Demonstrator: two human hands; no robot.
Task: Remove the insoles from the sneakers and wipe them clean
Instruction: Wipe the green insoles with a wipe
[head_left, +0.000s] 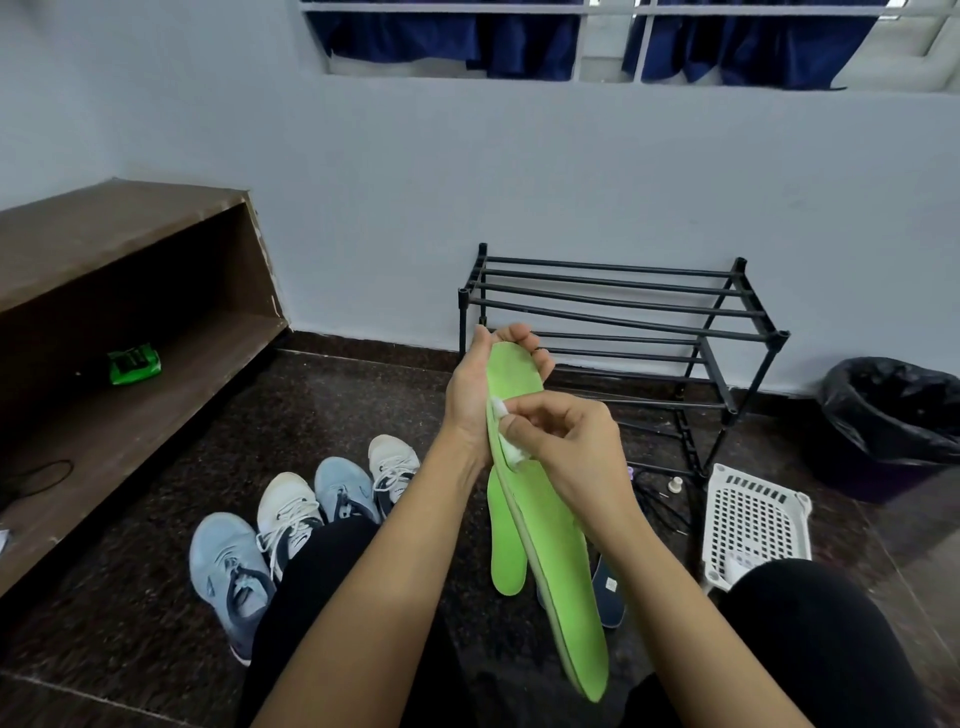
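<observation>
My left hand (475, 395) grips the toe end of a lime-green insole (558, 551) and holds it up on a slant over my lap. Against the insole's middle, my right hand (571, 441) pinches a small white wipe (506, 434). A second green insole (506, 551) lies on the floor behind it. A dark blue insole (609, 597) lies beside that, partly hidden. Several sneakers stand in a row at the left: a light-blue one (228, 571), a white one (288, 512), another light-blue one (343, 491) and another white one (392, 460).
A black metal shoe rack (623, 312) stands against the wall. A white plastic basket (753, 525) lies at the right, and a bin with a black liner (893, 410) stands beyond it. A wooden shelf (119, 332) at the left holds a green packet (133, 362).
</observation>
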